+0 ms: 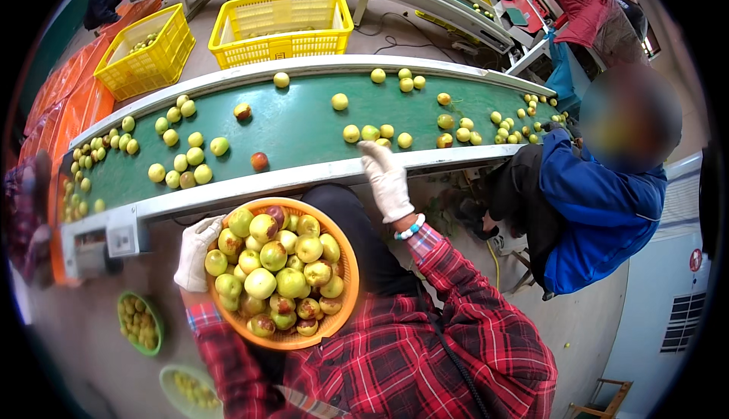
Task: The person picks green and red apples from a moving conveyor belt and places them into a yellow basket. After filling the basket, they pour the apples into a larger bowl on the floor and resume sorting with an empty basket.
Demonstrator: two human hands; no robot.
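My left hand, in a white glove, grips the left rim of an orange plastic basket. The basket rests at my lap, heaped with green-yellow jujubes, several with brown-red patches. My right hand, also gloved, reaches over the near rail of a green conveyor belt. Its fingertips are beside a small group of fruit, and no fruit shows in it; whether the fingertips touch one is unclear. Two reddish-brown fruits lie apart on the belt, with green ones scattered to both sides.
Two yellow crates stand beyond the belt's far rail. A person in a blue jacket sits at the right beside the belt. Two green baskets of fruit are on the floor at lower left. Orange crates line the left.
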